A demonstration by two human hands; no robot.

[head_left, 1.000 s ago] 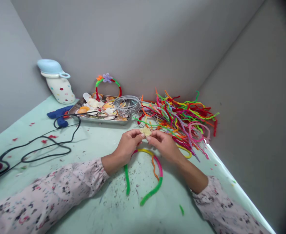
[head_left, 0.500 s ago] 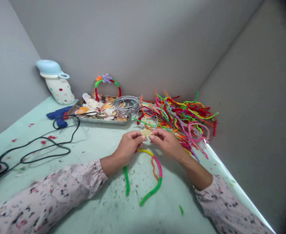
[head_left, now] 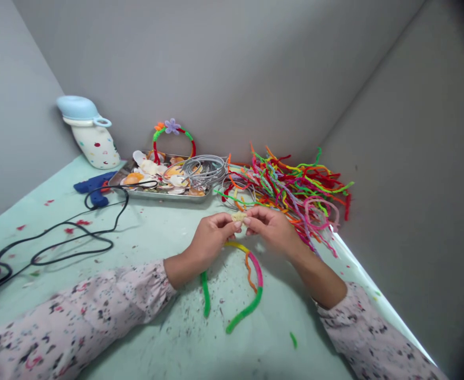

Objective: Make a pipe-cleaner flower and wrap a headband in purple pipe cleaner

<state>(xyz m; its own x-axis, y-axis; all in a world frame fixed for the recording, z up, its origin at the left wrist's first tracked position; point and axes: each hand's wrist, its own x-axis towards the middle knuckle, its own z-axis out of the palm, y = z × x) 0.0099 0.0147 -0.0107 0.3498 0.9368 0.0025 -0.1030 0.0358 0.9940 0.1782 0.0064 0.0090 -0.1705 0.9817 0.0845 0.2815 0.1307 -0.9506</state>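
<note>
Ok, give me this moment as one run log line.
left hand: pinches small pale piece | right hand: pinches same piece | below: colourful headband on table | behind: tray, pipe cleaners

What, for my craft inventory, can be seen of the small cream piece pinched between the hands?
The cream piece is small, pale yellowish, with an uneven outline; its material is unclear. Fingertips of the left hand and right hand pinch it from either side, hiding much of it, above the colourful headband on the table.

Your far edge is crowded
Pipe-cleaner pile and shell tray line the table's far edge; cord loops left.
</note>
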